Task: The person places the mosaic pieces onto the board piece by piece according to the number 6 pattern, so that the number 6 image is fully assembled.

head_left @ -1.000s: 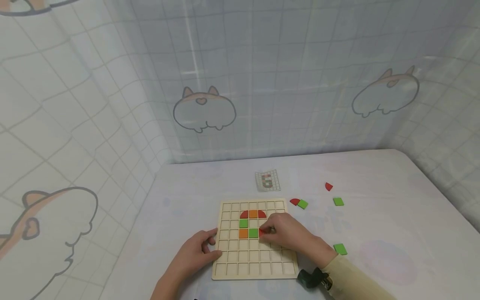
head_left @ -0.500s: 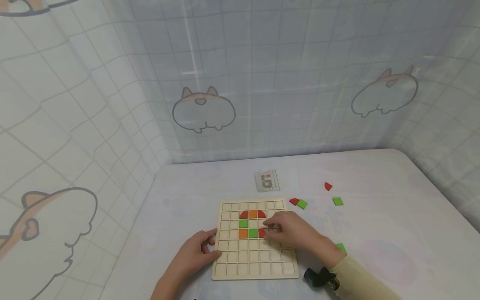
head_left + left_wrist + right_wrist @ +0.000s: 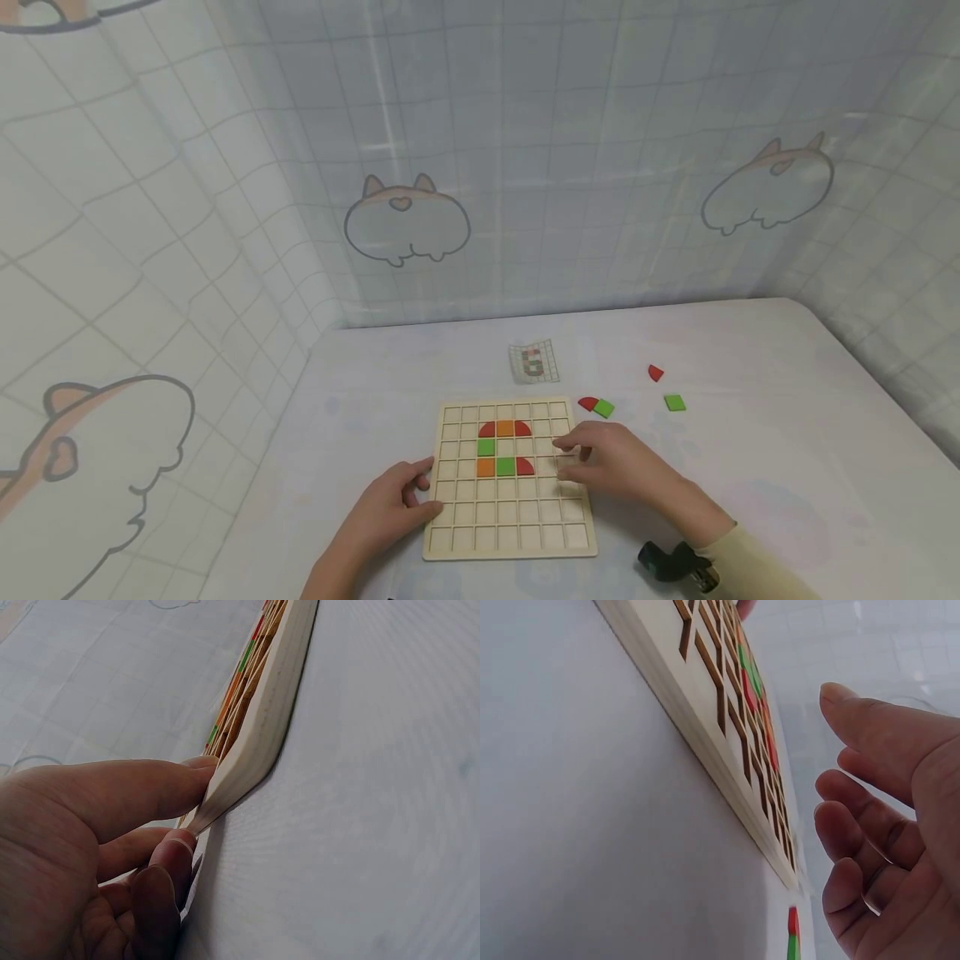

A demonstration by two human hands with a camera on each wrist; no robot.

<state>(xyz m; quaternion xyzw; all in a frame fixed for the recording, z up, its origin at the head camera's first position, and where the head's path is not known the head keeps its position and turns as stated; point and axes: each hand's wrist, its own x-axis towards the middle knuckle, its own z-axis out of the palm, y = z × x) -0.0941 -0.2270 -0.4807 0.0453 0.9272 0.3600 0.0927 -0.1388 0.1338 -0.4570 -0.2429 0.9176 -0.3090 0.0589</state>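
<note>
As it lies flat on the counter [image 3: 375,375], the board [image 3: 497,514] carries seven pieces in its gridded cells. Top row: first red quarter [image 3: 487,430], upper orange square [image 3: 506,428], second red quarter [image 3: 522,429]. Below the first: upper green square [image 3: 486,447]. Next row: lower orange square [image 3: 486,467], lower green square [image 3: 506,466], third red quarter [image 3: 524,467]. Left hand [image 3: 386,504]: thumb and fingertips spread, touching the board's left edge. Right hand [image 3: 617,460]: fingers released, thumb and forefinger parted, over the board's right-hand side. Just beside the far right corner: loose red quarter [image 3: 588,403], touching loose green square [image 3: 603,408]. Farther right: outer red quarter [image 3: 656,373]; nearer the person, outer green square [image 3: 675,403]. Beyond the board: card [image 3: 534,362], gridded, bearing a small coloured pattern. At the right wrist: dark device [image 3: 667,562], beside a pale sleeve [image 3: 753,562]. Rear: pale hanging [image 3: 555,167], ruled in squares, with animal drawings.
</note>
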